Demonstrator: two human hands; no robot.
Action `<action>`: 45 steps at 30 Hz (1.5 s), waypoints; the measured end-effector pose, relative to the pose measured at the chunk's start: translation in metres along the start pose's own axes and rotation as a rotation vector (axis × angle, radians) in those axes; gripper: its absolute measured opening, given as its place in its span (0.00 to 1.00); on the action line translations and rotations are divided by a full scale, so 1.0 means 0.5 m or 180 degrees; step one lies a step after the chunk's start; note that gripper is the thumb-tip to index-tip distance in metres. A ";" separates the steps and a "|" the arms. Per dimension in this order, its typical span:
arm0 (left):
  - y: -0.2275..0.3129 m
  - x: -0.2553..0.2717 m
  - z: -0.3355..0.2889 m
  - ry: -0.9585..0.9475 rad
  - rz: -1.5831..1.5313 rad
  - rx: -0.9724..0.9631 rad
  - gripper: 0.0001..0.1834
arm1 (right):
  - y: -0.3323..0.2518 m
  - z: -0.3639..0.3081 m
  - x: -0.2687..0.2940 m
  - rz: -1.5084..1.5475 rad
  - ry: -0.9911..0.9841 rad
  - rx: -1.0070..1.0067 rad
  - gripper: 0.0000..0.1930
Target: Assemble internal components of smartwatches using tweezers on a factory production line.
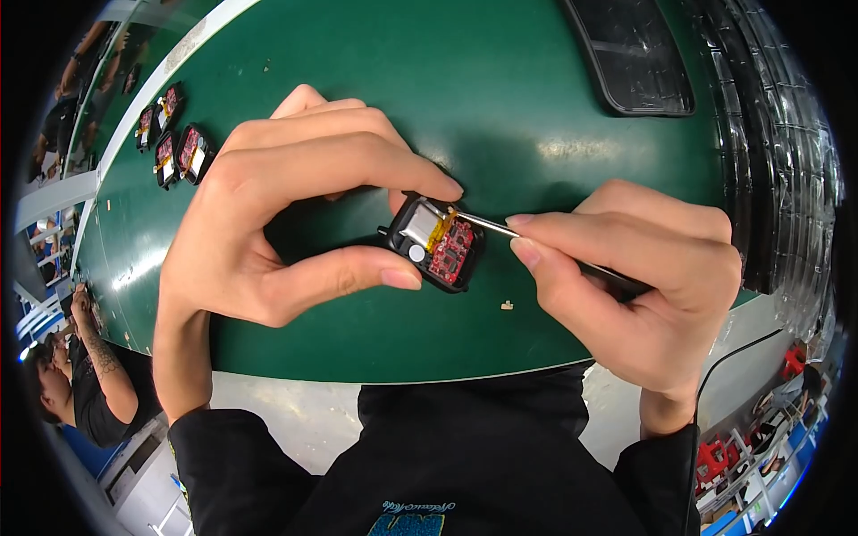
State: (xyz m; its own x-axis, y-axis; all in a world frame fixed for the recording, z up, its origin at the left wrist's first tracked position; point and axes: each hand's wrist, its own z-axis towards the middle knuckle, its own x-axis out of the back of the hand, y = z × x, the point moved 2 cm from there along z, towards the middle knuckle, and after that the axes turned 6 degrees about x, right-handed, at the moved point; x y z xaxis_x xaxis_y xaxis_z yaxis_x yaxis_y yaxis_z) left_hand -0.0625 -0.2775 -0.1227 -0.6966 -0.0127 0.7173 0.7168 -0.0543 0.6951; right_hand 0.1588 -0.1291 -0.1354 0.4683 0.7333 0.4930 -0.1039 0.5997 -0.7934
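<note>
Between the thumb and fingers of my left hand (pixel 295 196) is a small black electronic device with its casing open (pixel 454 252). Inside it I see a red circuit board, a silvery battery pouch, yellow tape and a round white part. My right hand (pixel 639 277) pinches slim metal tweezers (pixel 490 224). Their tip reaches the upper edge of the device, by the yellow tape and close to my left index fingertip. Whether the tip grips anything is too small to tell.
Several similar open devices (pixel 192 153) lie at the table's far left. A black tray-like item (pixel 633 58) sits at the back right, beside stacked clear plastic trays (pixel 773 152). Small scraps (pixel 507 305) dot the green table (pixel 357 353). Another person (pixel 98 384) sits at the left.
</note>
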 end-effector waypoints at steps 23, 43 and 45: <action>0.027 0.006 0.020 -0.0054 0.0475 -0.0072 0.28 | -0.013 -0.017 0.030 0.0191 0.0907 -0.0131 0.06; 0.138 0.209 0.552 0.0803 0.0883 -0.1054 0.22 | -0.012 -0.036 0.028 0.0465 0.1561 0.0012 0.07; 0.106 0.223 0.610 0.0680 0.1202 -0.1168 0.22 | -0.012 -0.036 0.023 0.0453 0.1542 -0.0018 0.07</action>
State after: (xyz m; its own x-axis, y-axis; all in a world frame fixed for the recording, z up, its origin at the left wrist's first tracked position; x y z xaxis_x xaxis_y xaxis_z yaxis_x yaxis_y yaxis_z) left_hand -0.0928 0.0229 0.0085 -0.4120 -0.2981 0.8610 0.8865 -0.3497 0.3031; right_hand 0.1806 -0.1302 -0.1317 0.8034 0.5741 0.1584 -0.1924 0.5018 -0.8433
